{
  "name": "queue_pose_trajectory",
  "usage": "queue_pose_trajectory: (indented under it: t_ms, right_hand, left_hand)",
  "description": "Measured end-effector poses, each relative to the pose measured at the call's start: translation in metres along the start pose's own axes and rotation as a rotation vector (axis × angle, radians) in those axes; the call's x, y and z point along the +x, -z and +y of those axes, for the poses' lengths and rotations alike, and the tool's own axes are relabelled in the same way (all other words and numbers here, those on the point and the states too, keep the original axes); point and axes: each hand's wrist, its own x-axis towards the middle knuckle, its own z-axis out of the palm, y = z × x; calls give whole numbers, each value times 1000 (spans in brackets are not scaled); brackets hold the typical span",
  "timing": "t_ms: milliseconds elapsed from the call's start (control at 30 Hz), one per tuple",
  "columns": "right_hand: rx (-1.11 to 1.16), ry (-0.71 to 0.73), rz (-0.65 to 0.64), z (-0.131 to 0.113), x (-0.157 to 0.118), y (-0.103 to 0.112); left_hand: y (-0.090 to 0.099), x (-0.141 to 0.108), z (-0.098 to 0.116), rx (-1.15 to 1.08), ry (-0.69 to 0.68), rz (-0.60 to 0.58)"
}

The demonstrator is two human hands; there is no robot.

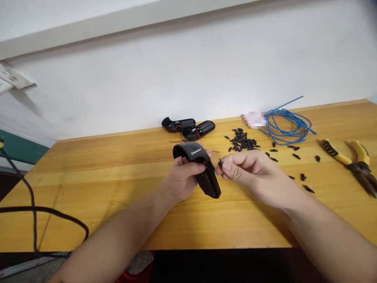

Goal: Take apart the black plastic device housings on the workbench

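My left hand (185, 177) is wrapped round a curved black plastic housing (209, 182) with white lettering on its top, held tilted above the table. Close to its right side, my right hand (244, 167) pinches a small black plastic piece (220, 162) between thumb and forefinger. Whether that piece touches the housing I cannot tell. Behind the housing lie two similar black housings (200, 129), open side up, with red and black wires showing. A pile of small black plastic pieces (240, 139) lies beyond my right hand.
To the right are a coil of blue wire (290, 125), a blurred pinkish item (255, 119), several scattered black pieces (303, 177) and yellow-black pliers (357, 167). A black cable (32, 188) loops over the left of the wooden table (97, 173). A white wall (147, 78) rises behind.
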Motion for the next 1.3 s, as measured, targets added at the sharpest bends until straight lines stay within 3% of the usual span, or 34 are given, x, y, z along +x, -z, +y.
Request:
queue_pose_trajectory:
  t_ms: [267,733,933,1133,1300]
  right_hand:
    - [100,-105,-111,1,5,-1]
    - [173,-254,-89,8,6,8]
    - [231,-345,-108,12,7,8]
    - [159,-308,-54,13,6,0]
    - [69,-131,54,12,3,-9]
  left_hand:
    - [-2,-3,0,65,9,-62]
    - [-1,-4,-5,312,-28,-73]
    - [-3,-5,-2,238,10,-116]
    - [-3,-3,1,179,-37,-59]
    - [0,-1,-1,144,2,-16]
